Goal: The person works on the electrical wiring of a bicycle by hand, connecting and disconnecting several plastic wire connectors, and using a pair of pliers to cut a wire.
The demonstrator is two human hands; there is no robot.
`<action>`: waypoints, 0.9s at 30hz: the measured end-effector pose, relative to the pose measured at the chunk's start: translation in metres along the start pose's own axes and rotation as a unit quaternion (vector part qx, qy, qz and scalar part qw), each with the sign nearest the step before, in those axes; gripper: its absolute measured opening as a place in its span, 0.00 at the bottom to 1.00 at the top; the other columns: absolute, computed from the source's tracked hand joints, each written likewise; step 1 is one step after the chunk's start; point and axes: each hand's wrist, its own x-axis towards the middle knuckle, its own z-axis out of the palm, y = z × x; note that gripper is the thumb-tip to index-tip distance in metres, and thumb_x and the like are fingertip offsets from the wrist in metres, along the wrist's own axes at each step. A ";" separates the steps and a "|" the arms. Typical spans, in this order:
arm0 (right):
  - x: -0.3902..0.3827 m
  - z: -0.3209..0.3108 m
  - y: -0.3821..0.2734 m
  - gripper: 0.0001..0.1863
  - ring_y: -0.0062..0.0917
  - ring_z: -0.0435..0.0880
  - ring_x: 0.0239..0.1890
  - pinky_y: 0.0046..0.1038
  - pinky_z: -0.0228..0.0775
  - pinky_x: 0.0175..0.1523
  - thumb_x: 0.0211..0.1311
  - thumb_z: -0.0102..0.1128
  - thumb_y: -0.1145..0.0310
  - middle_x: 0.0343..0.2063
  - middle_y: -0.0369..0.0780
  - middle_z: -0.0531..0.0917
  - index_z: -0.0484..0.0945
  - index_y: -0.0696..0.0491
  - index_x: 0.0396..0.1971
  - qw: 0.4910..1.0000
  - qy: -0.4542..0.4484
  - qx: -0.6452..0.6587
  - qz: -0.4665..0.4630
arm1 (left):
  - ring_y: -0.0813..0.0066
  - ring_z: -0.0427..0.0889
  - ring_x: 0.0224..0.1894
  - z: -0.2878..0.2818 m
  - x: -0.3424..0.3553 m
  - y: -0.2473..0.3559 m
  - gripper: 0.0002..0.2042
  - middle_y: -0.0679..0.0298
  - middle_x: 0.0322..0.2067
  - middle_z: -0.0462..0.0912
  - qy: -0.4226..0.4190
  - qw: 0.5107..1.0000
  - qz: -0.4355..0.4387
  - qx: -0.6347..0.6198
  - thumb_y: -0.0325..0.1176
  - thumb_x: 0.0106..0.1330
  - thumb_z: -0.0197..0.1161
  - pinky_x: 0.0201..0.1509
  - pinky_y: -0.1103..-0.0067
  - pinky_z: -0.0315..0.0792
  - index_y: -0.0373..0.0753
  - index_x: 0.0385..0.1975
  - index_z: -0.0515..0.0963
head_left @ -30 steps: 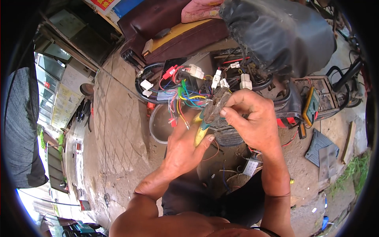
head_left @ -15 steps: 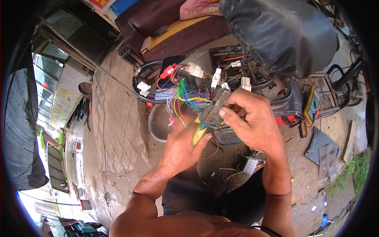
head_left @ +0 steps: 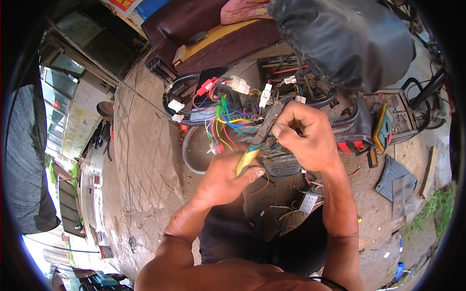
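My left hand (head_left: 221, 177) grips the yellow and green handle of a pliers-like tool (head_left: 250, 157), angled up to the right. My right hand (head_left: 306, 136) is closed, thumb and index finger pinched at the tool's dark, dirty head; I cannot make out whether a wire is between them. Just beyond hangs a bundle of coloured wires (head_left: 228, 123) with bare ends, a red connector (head_left: 208, 86), green connectors (head_left: 222, 107) and white connectors (head_left: 240, 85), over the opened vehicle body (head_left: 252, 72).
A maroon sofa (head_left: 218, 46) and a black padded seat (head_left: 340, 41) stand behind. A metal basin (head_left: 189, 155) is at left of the wires. A multimeter (head_left: 383, 126) rests on the right frame; a grey mat (head_left: 391, 174) and metal box (head_left: 308, 203) lie on the ground (head_left: 136, 189).
Both hands and the tool have shifted slightly, the right hand a little upward. The tool's head now shows narrower and more upright among the wires.
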 end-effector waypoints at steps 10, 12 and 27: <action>0.000 -0.007 0.007 0.07 0.06 0.64 0.25 0.18 0.55 0.27 0.63 0.64 0.79 0.21 0.23 0.70 0.76 0.57 0.26 0.996 -0.035 0.080 -0.004 | 0.64 0.83 0.52 -0.009 0.003 -0.002 0.09 0.51 0.50 0.85 -0.119 0.968 -0.047 -0.216 0.32 0.69 0.68 0.57 0.68 0.75 0.33 0.41 0.85; 0.000 -0.006 0.006 0.07 0.06 0.63 0.25 0.18 0.55 0.27 0.63 0.64 0.78 0.21 0.23 0.70 0.76 0.56 0.26 0.996 -0.037 0.083 -0.005 | 0.66 0.83 0.53 -0.010 0.001 -0.002 0.09 0.52 0.52 0.85 -0.116 0.966 -0.055 -0.222 0.33 0.70 0.67 0.57 0.69 0.75 0.33 0.41 0.85; -0.002 0.002 0.004 0.16 0.06 0.65 0.24 0.19 0.58 0.26 0.61 0.75 0.74 0.19 0.25 0.72 0.72 0.54 0.21 1.000 0.003 0.024 -0.016 | 0.61 0.84 0.52 -0.001 -0.002 -0.014 0.07 0.52 0.50 0.86 -0.044 0.993 0.027 -0.103 0.30 0.68 0.68 0.58 0.68 0.75 0.36 0.42 0.86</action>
